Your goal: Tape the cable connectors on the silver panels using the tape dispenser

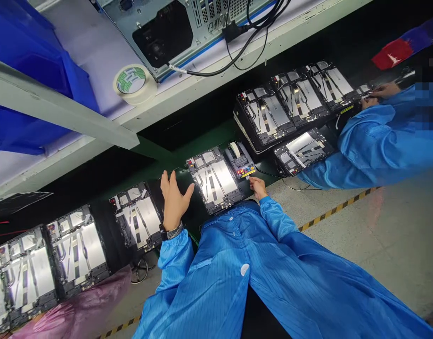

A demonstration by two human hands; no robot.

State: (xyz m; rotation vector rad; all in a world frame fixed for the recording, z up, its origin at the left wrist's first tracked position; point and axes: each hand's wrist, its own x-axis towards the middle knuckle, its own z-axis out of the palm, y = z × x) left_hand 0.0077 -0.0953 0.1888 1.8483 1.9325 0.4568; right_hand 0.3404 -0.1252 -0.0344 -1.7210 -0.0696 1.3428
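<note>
My left hand, with a watch at its wrist, is raised with fingers spread and holds nothing. It hovers between two opened tablets whose inner parts show. One opened tablet lies directly before me; the other opened tablet lies to the left. Against the right side of the front one stands a small automatic tape dispenser with a pale roll on top and lit red digits. At its front edge, my right hand pinches a small pale strip of tape.
More opened tablets line the bench at left, beside a pink sleeve. At right, several opened tablets rest on a dark stack near a co-worker's blue sleeve. A shelf above carries a tape roll, a metal computer case and a blue bin.
</note>
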